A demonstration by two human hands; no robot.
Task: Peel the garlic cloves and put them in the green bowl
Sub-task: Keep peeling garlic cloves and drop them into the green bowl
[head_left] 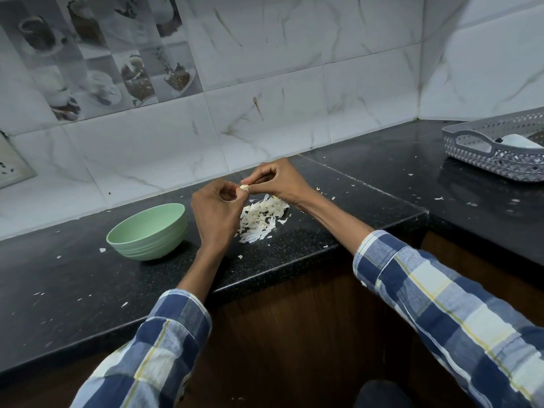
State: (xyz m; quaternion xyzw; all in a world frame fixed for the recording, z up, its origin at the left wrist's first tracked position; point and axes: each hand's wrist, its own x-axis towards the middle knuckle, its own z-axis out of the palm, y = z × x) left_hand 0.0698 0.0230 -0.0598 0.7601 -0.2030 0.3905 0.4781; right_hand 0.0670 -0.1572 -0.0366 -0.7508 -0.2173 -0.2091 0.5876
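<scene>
A small pale garlic clove (244, 187) is held above the black counter between both hands. My left hand (216, 212) pinches it from the left with curled fingers. My right hand (275, 179) pinches it from the right with thumb and fingertips. Below the hands lies a heap of white garlic skins (260, 219). The green bowl (148, 232) stands on the counter to the left of my left hand; its inside is mostly hidden by the near rim.
A grey perforated basket (497, 148) holding a white object sits at the far right of the counter (73, 290). Loose skin flakes are scattered over the counter. The tiled wall rises right behind, and the counter's front edge steps at the corner.
</scene>
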